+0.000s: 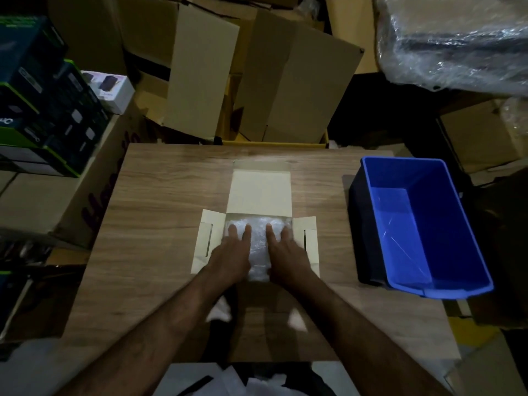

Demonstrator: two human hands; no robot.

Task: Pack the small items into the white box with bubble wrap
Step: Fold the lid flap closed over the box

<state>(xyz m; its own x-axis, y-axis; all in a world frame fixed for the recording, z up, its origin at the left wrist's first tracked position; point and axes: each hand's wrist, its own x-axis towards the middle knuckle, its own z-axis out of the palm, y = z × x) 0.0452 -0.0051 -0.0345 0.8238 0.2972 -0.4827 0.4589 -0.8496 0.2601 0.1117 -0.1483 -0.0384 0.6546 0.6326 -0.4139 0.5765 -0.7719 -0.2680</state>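
A white box (259, 192) lies open in the middle of the wooden table (160, 212), its lid folded back and its side flaps spread flat. Clear bubble wrap (258, 252) fills the inside of the box. My left hand (233, 252) lies flat on the left part of the wrap, fingers spread. My right hand (285, 251) lies flat on the right part in the same way. Any small items are hidden under the wrap and my hands.
A blue plastic bin (423, 224) stands on the table's right side with nothing visible inside. Brown cardboard cartons (285, 81) crowd behind the table. Dark product boxes (48, 110) are stacked at the left. A plastic-wrapped bundle (457, 38) sits at the upper right.
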